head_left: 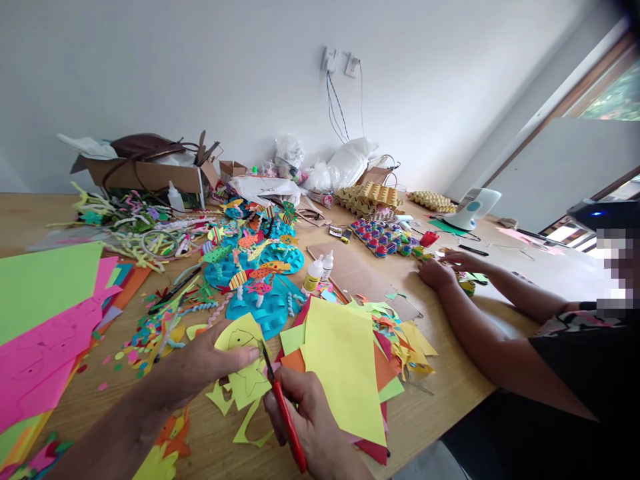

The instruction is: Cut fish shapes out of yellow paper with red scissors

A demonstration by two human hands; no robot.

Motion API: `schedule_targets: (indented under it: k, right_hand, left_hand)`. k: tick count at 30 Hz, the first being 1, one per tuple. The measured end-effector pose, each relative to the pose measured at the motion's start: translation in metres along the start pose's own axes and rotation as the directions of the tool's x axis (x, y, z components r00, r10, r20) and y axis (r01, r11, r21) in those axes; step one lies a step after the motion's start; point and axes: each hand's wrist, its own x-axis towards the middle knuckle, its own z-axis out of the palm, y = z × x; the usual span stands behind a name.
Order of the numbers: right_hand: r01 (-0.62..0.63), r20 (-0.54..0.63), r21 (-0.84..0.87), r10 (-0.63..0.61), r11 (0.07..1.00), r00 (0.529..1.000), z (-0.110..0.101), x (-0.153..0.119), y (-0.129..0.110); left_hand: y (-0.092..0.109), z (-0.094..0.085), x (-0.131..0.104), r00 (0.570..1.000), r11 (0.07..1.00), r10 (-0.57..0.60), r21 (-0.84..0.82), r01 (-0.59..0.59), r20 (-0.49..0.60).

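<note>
My left hand (213, 360) pinches a piece of yellow paper (246, 380) with a fish drawn on it in dark lines, thumb on top. In my right hand (305, 407) are red-handled scissors (286, 417), their dark blades at the right edge of the drawn paper. Yellow offcuts (253, 427) lie below the paper. Just right of my hands, a yellow sheet (343, 367) rests on a stack of coloured paper. Behind my hands stand blue painted bases (263, 300) with paper fish on them.
Pink sheets (45, 347) and green paper (45, 283) lie at the left. Glue bottles (313, 275) stand mid-table. Paper scraps (405, 340) are right of the stack. Another person's hands (440, 272) work by painted egg cartons (383, 237). A box (145, 177) stands behind.
</note>
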Motion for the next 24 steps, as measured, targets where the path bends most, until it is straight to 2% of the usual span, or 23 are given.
schedule_targets:
  k: [6, 10, 14, 19, 24]
  right_hand:
    - [0.015, 0.001, -0.016, -0.015, 1.0, 1.0, -0.001, 0.001, 0.001]
    - [0.015, 0.017, -0.047, -0.014, 0.999, 1.0, -0.002, -0.001, 0.005]
    - [0.024, 0.041, -0.137, -0.019, 0.99, 0.999, -0.006, -0.004, 0.006]
    - [0.031, 0.047, -0.264, -0.02, 0.964, 0.999, -0.011, -0.006, 0.003]
    - [0.022, 0.078, -0.183, -0.007, 0.983, 0.997, -0.011, -0.005, 0.005]
  left_hand:
    - [0.007, 0.001, -0.003, 0.999, 0.999, -0.042, 0.025, 0.042, 0.022]
    - [0.011, -0.001, -0.004, 0.999, 0.996, -0.026, 0.083, 0.023, 0.034]
    - [0.012, -0.006, -0.004, 0.998, 0.991, -0.051, 0.124, 0.047, 0.025]
    - [0.015, -0.008, -0.004, 0.995, 0.994, -0.08, 0.083, 0.075, 0.052]
    - [0.014, -0.008, -0.004, 0.996, 0.988, -0.075, 0.139, 0.069, 0.042]
